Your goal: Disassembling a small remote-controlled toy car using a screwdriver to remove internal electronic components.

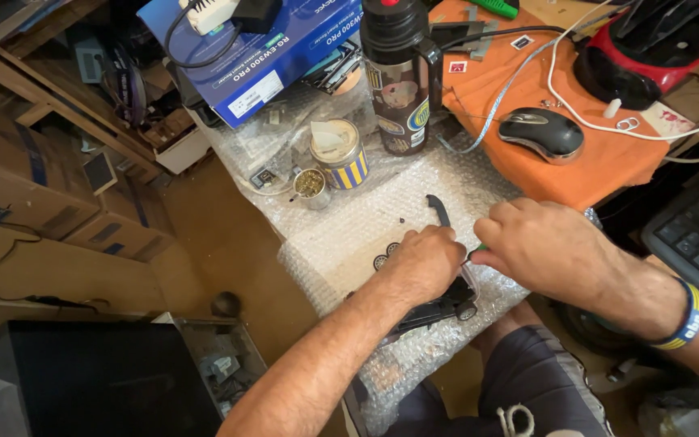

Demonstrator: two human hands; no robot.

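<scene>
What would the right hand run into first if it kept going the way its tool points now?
The right hand points its thin tool leftward and slightly down, straight at the left hand pressing the small black device. It would likely meet those fingers or the device first; depth is unclear.

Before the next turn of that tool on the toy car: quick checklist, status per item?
1. Car held steady: ok. The left hand presses down on the black toy car, which lies on the bubble wrap.
2. Tool in grip: ok. The right hand pinches a thin green-handled tool.
3. Tip seated on the car: cannot tell, the hands hide it.
4. Loose parts accounted for: ok. The black curved piece and two small wheels lie on the wrap, apart from the hands.
5. Small tin of bits upright: ok.
6. Mouse and white cable out of the way: ok.
</scene>
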